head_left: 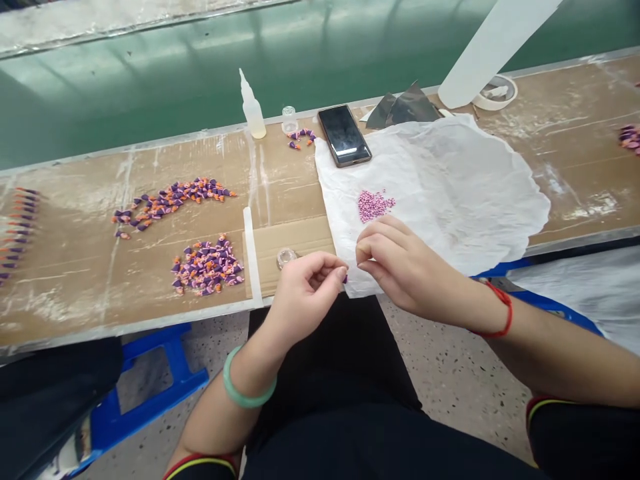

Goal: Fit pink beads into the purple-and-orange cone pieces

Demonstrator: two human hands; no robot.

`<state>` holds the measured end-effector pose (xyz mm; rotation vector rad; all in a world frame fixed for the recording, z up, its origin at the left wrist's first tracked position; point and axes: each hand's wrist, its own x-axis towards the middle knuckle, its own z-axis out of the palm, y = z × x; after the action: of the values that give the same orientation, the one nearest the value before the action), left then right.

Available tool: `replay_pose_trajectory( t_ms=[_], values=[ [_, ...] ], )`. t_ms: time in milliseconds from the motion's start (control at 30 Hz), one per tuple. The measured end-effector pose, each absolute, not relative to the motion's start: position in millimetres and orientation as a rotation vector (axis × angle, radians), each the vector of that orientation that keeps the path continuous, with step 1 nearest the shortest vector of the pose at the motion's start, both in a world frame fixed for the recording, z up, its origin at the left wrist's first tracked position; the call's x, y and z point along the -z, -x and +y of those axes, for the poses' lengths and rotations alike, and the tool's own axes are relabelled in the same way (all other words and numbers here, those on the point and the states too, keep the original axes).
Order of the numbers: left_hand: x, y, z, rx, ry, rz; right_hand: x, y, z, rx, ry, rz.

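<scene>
My left hand [306, 288] is curled near the bench's front edge, its thumb and fingers pinched on a tiny purple piece [345, 278]. My right hand [395, 263] is close beside it, fingers pinched together; what it holds is too small to make out. Both hover over the near edge of a crumpled white sheet [450, 180] that carries a small heap of pink beads [374, 204]. Two piles of purple and orange pieces [207, 265] [170, 199] lie to the left on the brown bench top [75, 280].
A dark phone [344, 135], a small squeeze bottle [252, 108], a clear cap [289, 119] and a few more purple pieces [301, 137] sit at the back. A small clear dish [287, 257] rests on a cardboard piece [295, 243]. A blue stool [150, 393] stands below left. Finished pieces line the left edge [17, 230].
</scene>
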<state>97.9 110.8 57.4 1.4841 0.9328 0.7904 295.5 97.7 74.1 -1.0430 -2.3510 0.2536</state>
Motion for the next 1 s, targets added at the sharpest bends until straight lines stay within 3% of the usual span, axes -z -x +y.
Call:
replay_pose_trajectory(
  t_ms=[333, 767, 1000],
  values=[
    [-58, -95, 103, -0.797, -1.466, 0.795, -74, -283, 89, -0.079, 0.949, -2.457],
    [-57, -90, 97, -0.933, -1.666, 0.872, -87, -276, 85, -0.131, 0.948, -2.381],
    [-62, -85, 100, -0.817, -1.369, 0.791, -91, -275, 88, 0.07, 0.823, -2.461]
  ],
)
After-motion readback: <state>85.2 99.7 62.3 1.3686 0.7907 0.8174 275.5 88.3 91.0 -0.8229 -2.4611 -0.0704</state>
